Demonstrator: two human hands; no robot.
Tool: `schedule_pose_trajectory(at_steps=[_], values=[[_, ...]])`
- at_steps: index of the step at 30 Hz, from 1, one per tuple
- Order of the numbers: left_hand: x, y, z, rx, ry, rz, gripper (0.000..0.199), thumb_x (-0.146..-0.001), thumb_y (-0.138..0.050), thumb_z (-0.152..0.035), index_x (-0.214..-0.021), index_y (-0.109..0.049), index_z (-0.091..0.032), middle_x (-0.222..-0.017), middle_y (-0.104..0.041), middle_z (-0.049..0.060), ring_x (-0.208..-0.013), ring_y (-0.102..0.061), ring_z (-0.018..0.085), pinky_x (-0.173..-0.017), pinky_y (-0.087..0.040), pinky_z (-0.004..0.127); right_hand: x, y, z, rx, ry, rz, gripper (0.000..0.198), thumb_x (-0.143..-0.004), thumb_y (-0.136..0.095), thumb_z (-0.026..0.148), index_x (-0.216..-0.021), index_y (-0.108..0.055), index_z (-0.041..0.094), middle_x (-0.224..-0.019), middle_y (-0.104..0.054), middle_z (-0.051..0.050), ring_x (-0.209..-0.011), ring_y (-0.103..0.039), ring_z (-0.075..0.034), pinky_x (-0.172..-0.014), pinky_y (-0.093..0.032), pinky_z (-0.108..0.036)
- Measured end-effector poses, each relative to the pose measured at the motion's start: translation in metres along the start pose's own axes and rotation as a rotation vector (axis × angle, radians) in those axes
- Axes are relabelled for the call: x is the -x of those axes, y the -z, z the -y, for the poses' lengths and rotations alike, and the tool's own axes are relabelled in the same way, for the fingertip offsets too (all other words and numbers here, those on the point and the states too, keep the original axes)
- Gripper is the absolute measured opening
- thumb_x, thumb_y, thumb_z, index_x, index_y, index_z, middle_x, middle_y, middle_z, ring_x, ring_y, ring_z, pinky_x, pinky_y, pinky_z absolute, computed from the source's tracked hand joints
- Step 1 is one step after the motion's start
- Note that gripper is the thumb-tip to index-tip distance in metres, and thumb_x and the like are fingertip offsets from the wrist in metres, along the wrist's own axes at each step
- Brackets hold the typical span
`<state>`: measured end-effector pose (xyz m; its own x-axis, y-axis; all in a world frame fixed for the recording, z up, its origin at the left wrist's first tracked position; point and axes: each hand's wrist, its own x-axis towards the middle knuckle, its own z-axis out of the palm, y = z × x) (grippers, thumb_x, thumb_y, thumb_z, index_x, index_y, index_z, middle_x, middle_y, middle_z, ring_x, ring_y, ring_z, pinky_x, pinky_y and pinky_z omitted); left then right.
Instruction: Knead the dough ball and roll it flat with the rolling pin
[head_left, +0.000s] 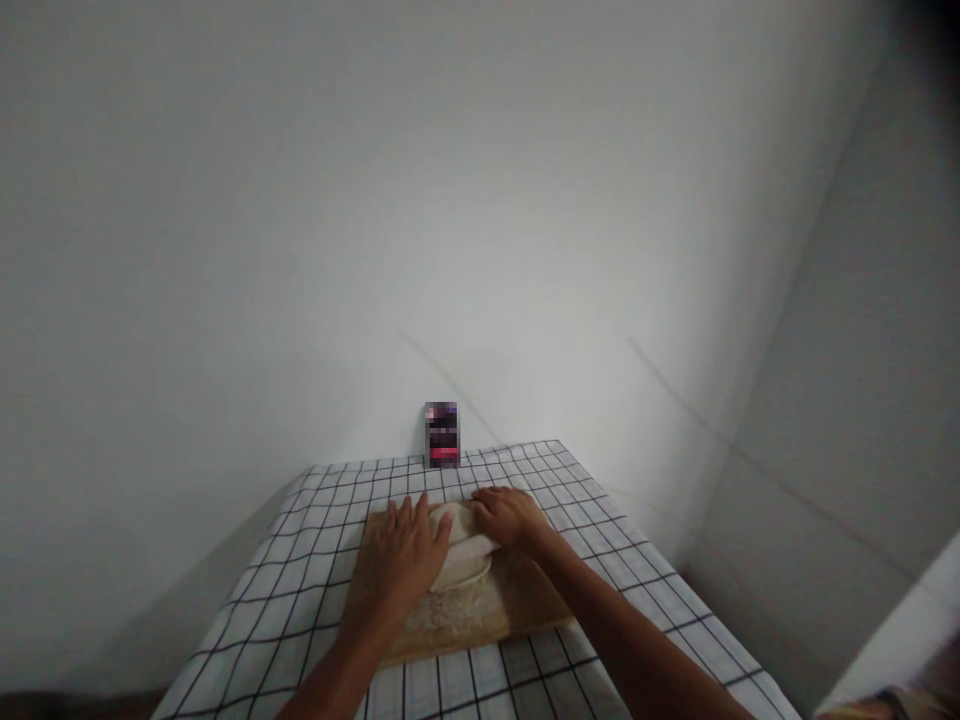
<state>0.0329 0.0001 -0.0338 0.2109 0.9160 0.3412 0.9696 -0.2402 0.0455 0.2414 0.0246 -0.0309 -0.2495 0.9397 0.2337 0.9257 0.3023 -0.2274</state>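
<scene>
A pale, flattened sheet of dough (459, 574) lies on a wooden board (450, 625) dusted with flour. Across it runs a whitish rolling pin (472, 549), of which only the middle shows between the hands. My left hand (411, 548) rests over the pin's left end, its fingers stretched forward and spread, thumb apart. On the other end, my right hand (511, 515) curves over the pin, fingers bent and pointing left above the far part of the dough. Both ends of the pin are hidden under the hands.
A white tablecloth with dark check lines (300, 580) covers the table under the board. At its far edge a small dark, pixelated upright item (442, 436) stands against the pale wall (480, 250). Something blurred and patterned (930, 690) shows at the lower right corner.
</scene>
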Motion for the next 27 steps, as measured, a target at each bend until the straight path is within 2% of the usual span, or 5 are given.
schedule_pose_trajectory(at_steps=[10, 15, 20, 23, 27], values=[[0.027, 0.000, -0.017, -0.007, -0.032, -0.066, 0.063, -0.104, -0.040, -0.054, -0.152, -0.053, -0.015, -0.162, -0.046, 0.016, -0.155, -0.031, 0.040, -0.124, -0.024, 0.065, 0.041, -0.002, 0.010, 0.023, -0.094, -0.088, 0.041, -0.106, -0.036, 0.030, -0.129, -0.069, 0.022, -0.142, -0.067, -0.008, -0.131, -0.060, -0.023, -0.111, -0.043, -0.038], [0.048, 0.000, -0.021, 0.038, -0.066, -0.085, 0.063, -0.105, -0.037, -0.055, -0.153, -0.051, -0.017, -0.164, -0.043, 0.012, -0.156, -0.032, 0.035, -0.125, -0.026, 0.060, 0.077, 0.000, 0.021, 0.030, -0.087, -0.126, 0.043, -0.108, -0.033, 0.030, -0.128, -0.071, 0.025, -0.146, -0.065, -0.005, -0.139, -0.055, -0.025, -0.117, -0.040, -0.041], [0.074, -0.007, -0.016, 0.096, -0.200, -0.164, 0.064, -0.106, -0.035, -0.054, -0.158, -0.043, -0.016, -0.168, -0.037, 0.011, -0.157, -0.030, 0.032, -0.127, -0.027, 0.057, 0.110, -0.007, 0.025, -0.022, -0.118, -0.149, 0.045, -0.110, -0.031, 0.033, -0.134, -0.068, 0.027, -0.153, -0.059, -0.001, -0.148, -0.045, -0.025, -0.122, -0.035, -0.046], [0.077, -0.015, -0.011, 0.099, -0.251, -0.210, 0.062, -0.107, -0.035, -0.052, -0.156, -0.046, -0.016, -0.166, -0.041, 0.011, -0.156, -0.033, 0.032, -0.125, -0.032, 0.057, 0.111, -0.009, 0.023, -0.006, -0.106, -0.151, 0.045, -0.109, -0.031, 0.032, -0.136, -0.067, 0.025, -0.155, -0.056, -0.004, -0.149, -0.043, -0.026, -0.123, -0.033, -0.048], [0.056, -0.023, -0.008, 0.078, -0.189, -0.178, 0.061, -0.107, -0.035, -0.053, -0.150, -0.054, -0.014, -0.159, -0.051, 0.014, -0.150, -0.043, 0.035, -0.118, -0.042, 0.056, 0.082, -0.003, 0.019, 0.022, -0.084, -0.094, 0.045, -0.109, -0.030, 0.032, -0.132, -0.068, 0.023, -0.151, -0.061, -0.008, -0.144, -0.049, -0.027, -0.119, -0.036, -0.048]])
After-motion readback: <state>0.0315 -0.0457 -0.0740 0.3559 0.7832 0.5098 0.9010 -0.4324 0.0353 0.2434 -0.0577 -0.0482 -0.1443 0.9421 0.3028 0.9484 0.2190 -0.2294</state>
